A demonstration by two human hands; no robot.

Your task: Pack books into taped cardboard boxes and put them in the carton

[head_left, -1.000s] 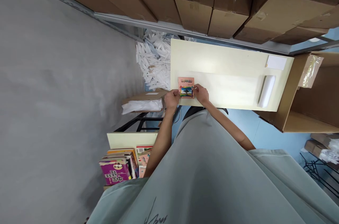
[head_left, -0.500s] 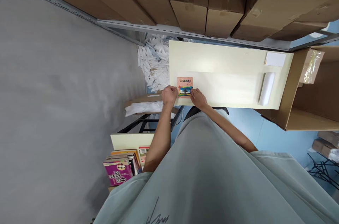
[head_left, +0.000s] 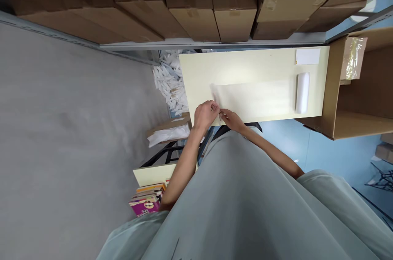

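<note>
Close together over the near left part of the table [head_left: 233, 63], both my hands are closed in a pinch. My left hand [head_left: 206, 115] is curled, with its fingertips close to those of my right hand [head_left: 231, 119]. Between them is a thin booklet [head_left: 220, 117], apparently upright and edge-on; its pink cover does not show now. From this spot a white, translucent sheet [head_left: 258, 98] stretches right across the tabletop to its roll [head_left: 303, 93].
A white card [head_left: 307, 56] lies at the table's far right. Beyond stands an open cardboard box [head_left: 331, 88]. Cartons [head_left: 235, 22] fill the shelf above. White scraps [head_left: 170, 82] and a pile of books [head_left: 149, 198] are on the left.
The pink booklet, which lay flat between my hands, is no longer seen face-up. My hands have come together, the left one moving right. The view has shifted.
</note>
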